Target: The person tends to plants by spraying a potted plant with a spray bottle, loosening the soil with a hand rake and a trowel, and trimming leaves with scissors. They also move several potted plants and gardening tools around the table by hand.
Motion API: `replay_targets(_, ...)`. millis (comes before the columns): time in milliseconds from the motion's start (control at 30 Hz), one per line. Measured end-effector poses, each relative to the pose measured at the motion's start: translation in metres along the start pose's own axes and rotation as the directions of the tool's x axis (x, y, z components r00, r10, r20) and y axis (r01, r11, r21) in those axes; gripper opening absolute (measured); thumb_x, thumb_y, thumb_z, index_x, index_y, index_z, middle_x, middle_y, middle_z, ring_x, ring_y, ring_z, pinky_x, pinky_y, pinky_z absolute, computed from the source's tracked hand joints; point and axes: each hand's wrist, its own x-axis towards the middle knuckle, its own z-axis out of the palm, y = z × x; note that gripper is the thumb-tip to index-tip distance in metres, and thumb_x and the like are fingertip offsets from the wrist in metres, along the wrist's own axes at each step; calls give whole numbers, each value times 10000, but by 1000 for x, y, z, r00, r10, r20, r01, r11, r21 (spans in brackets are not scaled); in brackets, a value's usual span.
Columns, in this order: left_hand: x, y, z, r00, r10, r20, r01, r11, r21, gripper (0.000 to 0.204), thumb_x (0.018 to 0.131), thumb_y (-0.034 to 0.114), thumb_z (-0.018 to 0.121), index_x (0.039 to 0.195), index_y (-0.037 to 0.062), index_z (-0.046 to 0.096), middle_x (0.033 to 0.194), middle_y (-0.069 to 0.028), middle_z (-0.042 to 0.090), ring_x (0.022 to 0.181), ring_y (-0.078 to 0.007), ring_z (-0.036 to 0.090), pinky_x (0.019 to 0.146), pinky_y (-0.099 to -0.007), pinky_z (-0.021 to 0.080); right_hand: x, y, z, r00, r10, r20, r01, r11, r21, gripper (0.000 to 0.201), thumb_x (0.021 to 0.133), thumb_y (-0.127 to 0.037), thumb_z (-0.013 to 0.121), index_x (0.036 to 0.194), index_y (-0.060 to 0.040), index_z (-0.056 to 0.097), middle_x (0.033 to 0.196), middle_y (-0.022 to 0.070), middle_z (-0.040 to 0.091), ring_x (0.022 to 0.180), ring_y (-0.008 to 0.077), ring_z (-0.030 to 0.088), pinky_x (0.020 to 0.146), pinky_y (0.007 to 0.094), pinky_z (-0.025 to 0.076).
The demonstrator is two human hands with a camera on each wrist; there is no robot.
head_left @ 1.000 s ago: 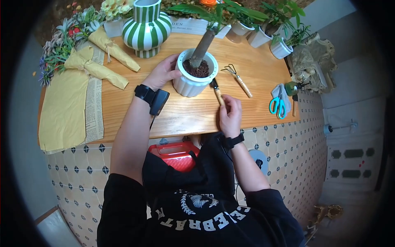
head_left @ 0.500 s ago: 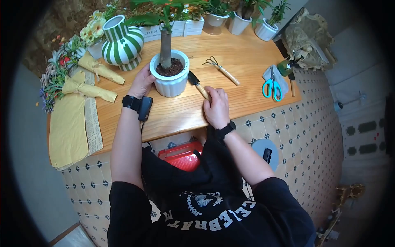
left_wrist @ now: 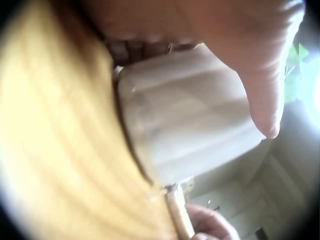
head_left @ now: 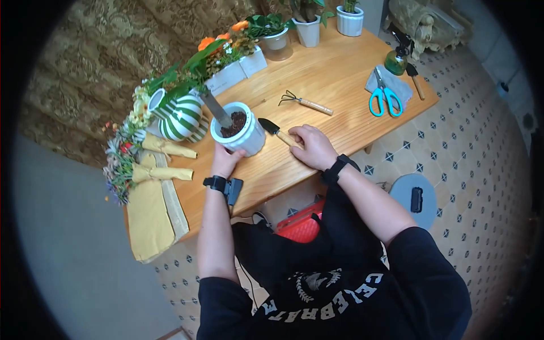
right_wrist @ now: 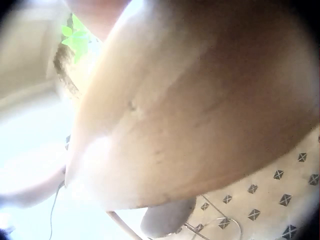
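A white fluted flower pot [head_left: 241,140] holds dark soil and a thick-stemmed plant [head_left: 216,109]. My left hand [head_left: 228,161] grips the pot from its near left side. In the left wrist view the thumb [left_wrist: 265,95] lies along the pot's wall [left_wrist: 185,120] up to the rim, with the other fingers partly hidden behind it. Right of the pot lies a small trowel [head_left: 285,137], black blade toward the pot. Its wooden handle is held near the end by my right hand [head_left: 315,148], which rests on the table; the right wrist view shows mostly wood.
A three-pronged hand rake [head_left: 309,103] lies behind the trowel. Turquoise-handled scissors [head_left: 385,101] rest on a grey cloth at the right, beside a green spray bottle [head_left: 395,62]. A striped vase [head_left: 180,118] and paper-wrapped bundles [head_left: 164,173] stand left; potted plants line the back edge.
The head view has swung and tilted, so the table appears turned. The left hand stays on the pot and the right hand stays at the trowel's handle.
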Motion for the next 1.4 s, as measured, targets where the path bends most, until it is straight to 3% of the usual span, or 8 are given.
replay_targets(167, 1, -7, 7, 997, 41, -68, -37, 998, 50, 1037, 583, 462, 851, 1318, -10, 291, 1268, -115, 476, 1174, -217, 468, 1016, -365, 363, -5, 3, -3, 999, 2, -53, 6, 989, 146, 273, 741, -124, 625, 987, -5, 603, 787, 99, 592, 771, 277, 584, 708, 366, 475)
replay_targets(367, 3, -6, 9, 995, 10, -96, -10, 1000, -4, 924, 603, 404, 858, 1274, -2, 369, 1209, -96, 529, 1121, -197, 510, 985, -349, 391, -7, 6, -1, 992, -48, -115, 66, 985, 157, 198, 747, -92, 615, 933, -26, 619, 718, 71, 564, 682, 216, 565, 638, 326, 465)
replay_targets(567, 3, -3, 11, 995, 8, -97, -10, 1000, -19, 867, 616, 359, 859, 1255, -4, 399, 1188, -92, 550, 1094, -190, 531, 966, -342, 410, -7, 5, 0, 989, -91, -118, 105, 988, 115, 143, 748, -86, 606, 876, -27, 629, 709, 78, 564, 671, 229, 557, 628, 335, 456)
replay_targets(767, 4, -5, 12, 994, 30, -105, -39, 996, -79, 827, 612, 299, 866, 1239, -1, 418, 1181, -88, 559, 1094, -189, 535, 964, -336, 418, -7, -1, -2, 994, -55, -92, 64, 993, 104, 126, 741, -107, 599, 832, -25, 625, 730, 103, 596, 730, 285, 579, 684, 379, 467)
replay_targets(1067, 2, 0, 13, 991, -44, -123, 34, 996, -85, 831, 626, 188, 852, 1275, -4, 372, 1219, -98, 536, 1127, -188, 514, 981, -335, 408, -9, -2, 0, 997, -50, -64, 55, 995, 83, 157, 741, -105, 618, 880, -30, 621, 728, 95, 572, 740, 269, 564, 695, 362, 460)
replay_targets(1333, 3, 1, 14, 991, -1, -132, -8, 998, -61, 864, 634, 194, 846, 1307, -4, 342, 1246, -104, 520, 1153, -188, 495, 996, -335, 393, -8, -16, -3, 992, -127, -24, 124, 989, -86, 334, 713, -197, 688, 992, -27, 616, 814, 114, 580, 838, 288, 553, 763, 380, 448)
replay_targets(1400, 3, -1, 14, 992, -5, -128, -3, 998, -63, 895, 619, 294, 858, 1297, -3, 355, 1243, -96, 520, 1157, -187, 494, 1004, -341, 383, -8, -15, -3, 993, -113, -19, 111, 991, -74, 330, 713, -193, 688, 988, -26, 617, 804, 112, 576, 825, 286, 550, 754, 376, 449)
